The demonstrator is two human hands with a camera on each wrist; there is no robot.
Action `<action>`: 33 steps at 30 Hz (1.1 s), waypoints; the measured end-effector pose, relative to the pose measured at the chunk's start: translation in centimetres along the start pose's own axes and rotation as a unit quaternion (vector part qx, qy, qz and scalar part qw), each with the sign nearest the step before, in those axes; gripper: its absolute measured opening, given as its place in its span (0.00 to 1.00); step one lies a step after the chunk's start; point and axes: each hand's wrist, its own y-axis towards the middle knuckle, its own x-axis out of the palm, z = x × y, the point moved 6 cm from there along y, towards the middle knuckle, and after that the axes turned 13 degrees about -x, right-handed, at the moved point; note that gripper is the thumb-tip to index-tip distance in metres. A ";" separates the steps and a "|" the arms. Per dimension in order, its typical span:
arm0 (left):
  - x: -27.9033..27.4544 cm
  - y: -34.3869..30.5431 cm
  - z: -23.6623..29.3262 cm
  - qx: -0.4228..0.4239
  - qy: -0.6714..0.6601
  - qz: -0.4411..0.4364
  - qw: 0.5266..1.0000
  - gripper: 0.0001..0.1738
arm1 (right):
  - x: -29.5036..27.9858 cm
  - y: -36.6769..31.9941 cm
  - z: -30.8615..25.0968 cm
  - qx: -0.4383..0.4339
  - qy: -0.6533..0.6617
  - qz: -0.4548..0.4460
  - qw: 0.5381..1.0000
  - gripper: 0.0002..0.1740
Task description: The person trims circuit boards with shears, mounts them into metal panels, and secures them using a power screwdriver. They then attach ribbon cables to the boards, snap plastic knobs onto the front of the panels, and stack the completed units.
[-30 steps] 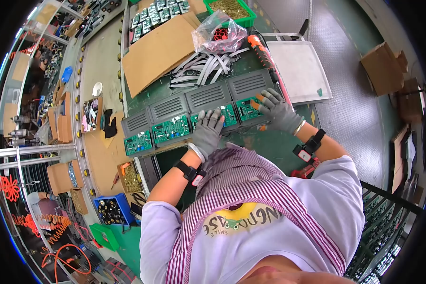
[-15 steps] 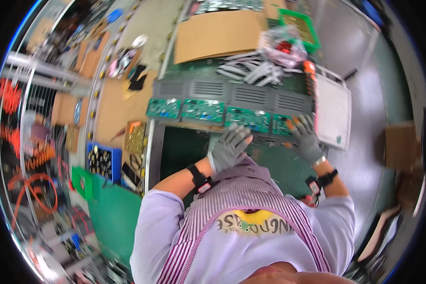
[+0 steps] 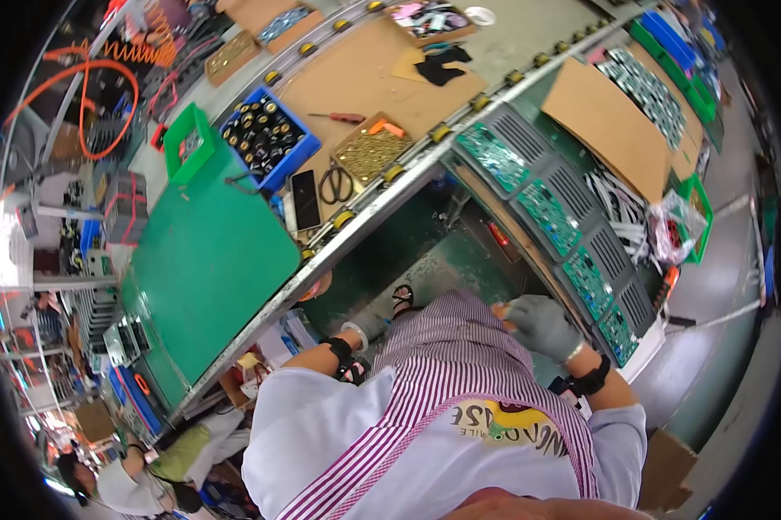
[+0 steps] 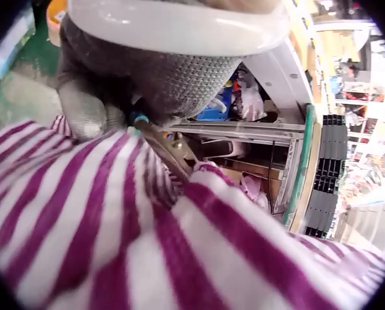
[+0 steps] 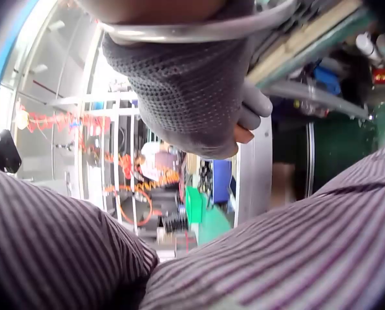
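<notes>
My left hand (image 3: 369, 326), in a grey glove, hangs low beside the striped apron (image 3: 451, 338). The left wrist view has its bent fingers (image 4: 82, 113) close to the apron cloth, and whether they hold anything I cannot tell. My right hand (image 3: 542, 328), gloved with orange-brown fingertips, is in front of the apron near the workbench edge. Its fingers are loosely bent with nothing visible in them. Beyond it, a row of grey slatted housings (image 3: 522, 130) carries green circuit boards (image 3: 551, 217) along the bench.
Left of the gap in the bench stands a green tabletop (image 3: 208, 269). A blue bin (image 3: 308, 143) of black parts, scissors (image 3: 335, 184), a phone (image 3: 305, 199) and a box of brass pieces (image 3: 369, 156) lie nearby. Farther right are cardboard sheets (image 3: 611, 121) and white strips (image 3: 616, 212).
Both hands have left the circuit boards and dropped toward the body. The view has swung left, bringing the green tabletop closer and shifting the row of housings to the right.
</notes>
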 end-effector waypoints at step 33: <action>2.5 2.1 -25.5 -0.079 -0.971 0.124 0.189 0.28 | 29.7 24.9 -16.5 -0.282 0.249 -0.550 0.746 0.17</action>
